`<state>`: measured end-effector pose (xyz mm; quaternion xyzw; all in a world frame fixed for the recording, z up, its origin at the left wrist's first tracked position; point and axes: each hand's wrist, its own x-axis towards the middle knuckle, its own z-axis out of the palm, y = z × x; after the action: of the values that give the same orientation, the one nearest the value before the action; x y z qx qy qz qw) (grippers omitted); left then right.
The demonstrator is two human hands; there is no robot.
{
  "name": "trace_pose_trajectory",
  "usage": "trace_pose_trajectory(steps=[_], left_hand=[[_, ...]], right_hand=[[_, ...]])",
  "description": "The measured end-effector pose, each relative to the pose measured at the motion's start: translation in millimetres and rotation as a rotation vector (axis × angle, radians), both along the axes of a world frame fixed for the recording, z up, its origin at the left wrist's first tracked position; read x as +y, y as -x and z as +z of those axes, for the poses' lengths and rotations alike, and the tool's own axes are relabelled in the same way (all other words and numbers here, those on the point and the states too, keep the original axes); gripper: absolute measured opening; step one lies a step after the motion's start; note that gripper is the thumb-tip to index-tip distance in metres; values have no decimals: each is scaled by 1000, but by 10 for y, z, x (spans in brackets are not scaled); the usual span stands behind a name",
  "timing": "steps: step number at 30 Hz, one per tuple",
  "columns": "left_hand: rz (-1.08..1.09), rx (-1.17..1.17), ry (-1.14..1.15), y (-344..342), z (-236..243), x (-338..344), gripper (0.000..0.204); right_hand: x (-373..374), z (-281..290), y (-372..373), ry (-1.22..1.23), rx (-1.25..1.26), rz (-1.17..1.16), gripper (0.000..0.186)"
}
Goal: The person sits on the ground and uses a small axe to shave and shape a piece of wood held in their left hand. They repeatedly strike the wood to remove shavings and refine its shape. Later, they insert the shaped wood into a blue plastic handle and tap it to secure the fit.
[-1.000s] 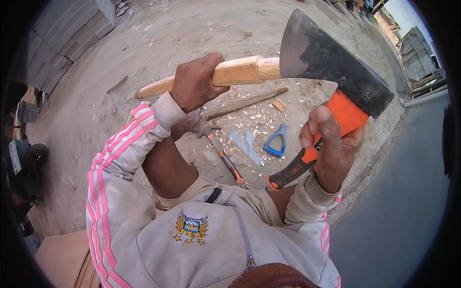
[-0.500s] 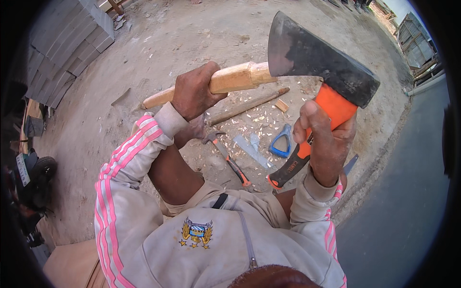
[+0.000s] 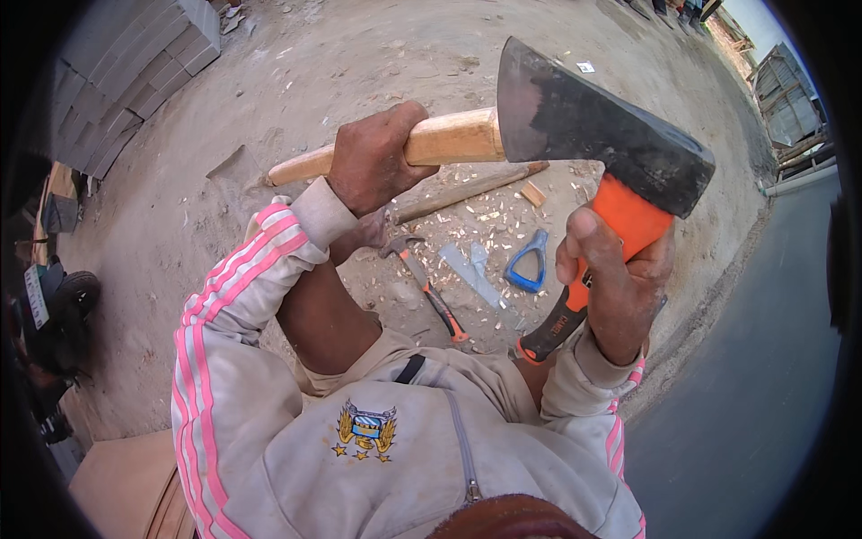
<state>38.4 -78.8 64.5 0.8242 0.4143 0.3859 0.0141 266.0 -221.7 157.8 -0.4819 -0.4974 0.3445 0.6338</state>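
My left hand (image 3: 373,157) grips a pale, shaped wooden stick (image 3: 453,135), held crosswise. My right hand (image 3: 611,287) is wrapped round the orange and black handle of an axe (image 3: 602,112), whose dark blade is at the stick's right end; whether they touch I cannot tell. On the dirt below lie an old wooden pole (image 3: 471,193), a small wood offcut (image 3: 533,193) among pale chips, a claw hammer (image 3: 422,287) with orange and black handle, a translucent flat piece (image 3: 467,274) and a blue D-shaped handle (image 3: 528,264).
Stacked grey blocks (image 3: 135,85) stand at the upper left, a black two-wheeler (image 3: 49,323) at the left edge. A smooth grey strip (image 3: 736,359) runs along the right, near corrugated sheets (image 3: 781,99). Other people's feet (image 3: 669,16) show at the top. A tan board (image 3: 117,476) is at lower left.
The axe has shifted left and lower compared with one second ago, its blade covering more of the stick's end region. Both hands keep their grip; my left hand has moved only slightly.
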Motion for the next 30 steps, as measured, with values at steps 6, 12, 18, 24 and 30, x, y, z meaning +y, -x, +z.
trace_pose_trajectory(steps=[6,12,18,24,30], left_hand=[[10,36,30,-3,-62,-1,41],[-20,38,20,-25,-59,9,41],[5,67,54,10,-107,7,39],[-38,53,21,-17,-61,-4,39],[7,49,7,-21,-122,8,41]], right_hand=[[-79,17,-141,-49,-7,-27,18],[-26,40,-86,-39,76,-92,18],[95,-168,-85,11,77,43,23],[-113,-43,-219,-90,43,-79,22],[26,-67,-99,-84,80,-13,21]])
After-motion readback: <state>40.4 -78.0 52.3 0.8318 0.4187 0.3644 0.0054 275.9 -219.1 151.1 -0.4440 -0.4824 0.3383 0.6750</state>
